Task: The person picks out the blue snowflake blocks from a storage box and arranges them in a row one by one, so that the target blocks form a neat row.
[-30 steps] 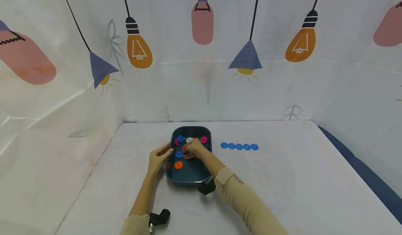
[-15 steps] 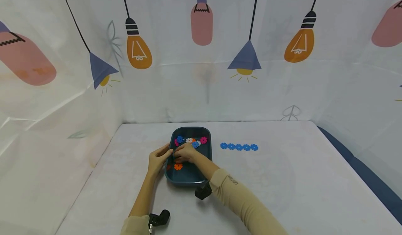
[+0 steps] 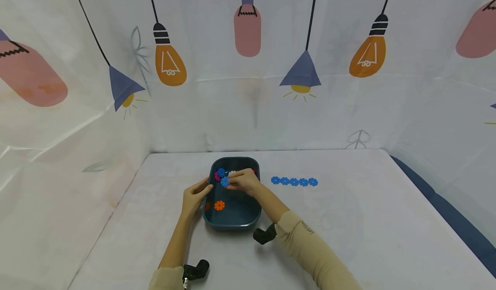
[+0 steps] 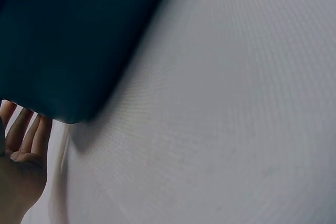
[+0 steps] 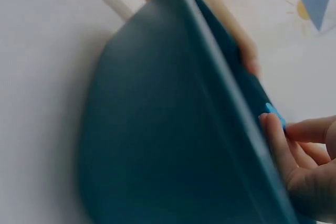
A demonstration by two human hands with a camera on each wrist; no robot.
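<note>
My left hand (image 3: 195,197) holds the dark teal tray (image 3: 231,227) by its left side, thumb over the rim and fingers against the outer wall. Over the tray, my right hand (image 3: 245,181) pinches a blue flower-shaped plastic piece (image 3: 225,181); the right wrist view shows this piece (image 5: 275,114) between thumb and fingertips. Another blue flower piece (image 3: 221,172) and a pink one (image 3: 217,176) lie at the tray's back left. A white piece (image 3: 232,173) is partly covered by my right hand. Nearer the front lies an orange flower piece (image 3: 219,205).
Right of the tray, several blue flower pieces (image 3: 294,181) form a straight row on the white table (image 3: 348,221). A white sheet (image 3: 217,109) printed with lamps hangs behind the table. Black wrist cameras (image 3: 265,234) sit beside both forearms.
My right hand first moved left and toward me to a blue flower piece in the tray, then came back up and right with it pinched. The left hand stays on the tray.
</note>
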